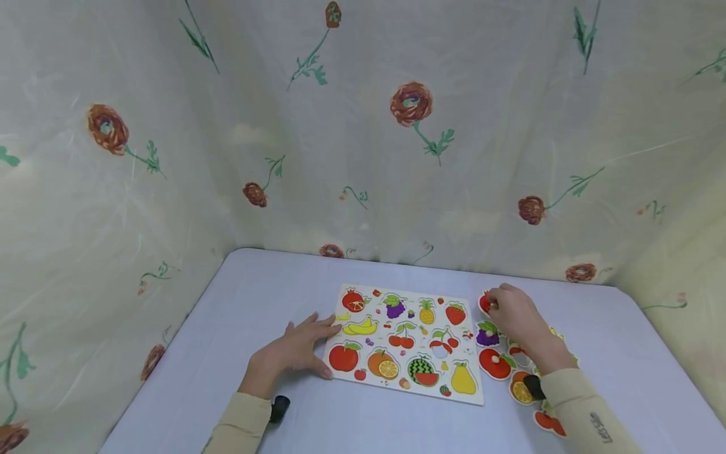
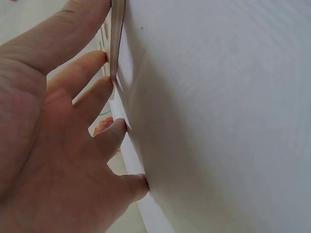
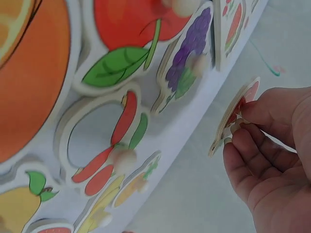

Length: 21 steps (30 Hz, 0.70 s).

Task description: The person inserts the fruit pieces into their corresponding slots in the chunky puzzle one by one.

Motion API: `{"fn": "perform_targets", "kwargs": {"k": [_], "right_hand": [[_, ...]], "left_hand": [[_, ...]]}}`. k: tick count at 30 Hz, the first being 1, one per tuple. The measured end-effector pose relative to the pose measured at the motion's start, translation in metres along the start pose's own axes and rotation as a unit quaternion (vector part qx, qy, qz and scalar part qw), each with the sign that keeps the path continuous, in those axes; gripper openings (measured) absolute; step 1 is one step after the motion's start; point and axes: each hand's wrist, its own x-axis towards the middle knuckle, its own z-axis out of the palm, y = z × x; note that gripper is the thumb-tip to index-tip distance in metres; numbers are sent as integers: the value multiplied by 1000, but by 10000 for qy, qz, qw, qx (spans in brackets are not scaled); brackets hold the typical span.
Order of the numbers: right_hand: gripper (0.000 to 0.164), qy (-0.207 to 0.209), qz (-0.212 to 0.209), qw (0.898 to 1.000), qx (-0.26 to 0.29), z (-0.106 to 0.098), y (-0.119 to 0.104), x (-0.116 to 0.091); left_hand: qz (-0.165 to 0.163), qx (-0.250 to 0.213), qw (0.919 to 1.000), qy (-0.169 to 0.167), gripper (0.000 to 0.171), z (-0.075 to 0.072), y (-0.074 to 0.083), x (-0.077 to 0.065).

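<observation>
On the table lies a white fruit puzzle board (image 1: 413, 302) with fruit pictures, among them bananas, an orange and a pear. My left hand (image 1: 297, 347) touches its left edge, fingers spread; in the left wrist view the thumb and fingertips meet the thin board edge (image 2: 116, 43). Right of the board, my right hand (image 1: 518, 321) pinches a red piece, apparently a pomegranate (image 1: 484, 303). The right wrist view shows this piece (image 3: 234, 112) tilted between thumb and fingertips. Below that hand lie grapes (image 1: 488, 335), a red apple (image 1: 495, 364) and cherry (image 3: 126, 124) pieces.
An orange piece (image 1: 520, 388) and another red piece (image 1: 549, 424) lie nearer the front, partly under the right forearm. Several pieces carry round wooden knobs. A flower-patterned curtain (image 1: 340, 145) hangs behind and beside the table (image 1: 272, 277).
</observation>
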Motion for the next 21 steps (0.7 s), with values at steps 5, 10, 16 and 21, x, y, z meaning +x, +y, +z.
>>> {"fn": "perform_targets", "kwargs": {"k": [5, 10, 16, 21], "right_hand": [[16, -54, -104, 9999, 37, 1, -10, 2], [15, -23, -239, 9997, 81, 3, -19, 3], [19, -35, -326, 9993, 164, 6, -34, 6], [19, 19, -321, 9993, 185, 7, -48, 8]], "left_hand": [[-26, -8, 10000, -4, 91, -1, 0, -1], [-21, -58, 10000, -64, 91, -1, 1, -2], [12, -39, 10000, -55, 91, -1, -1, 0], [-48, -17, 10000, -39, 90, -1, -1, 2]]}}
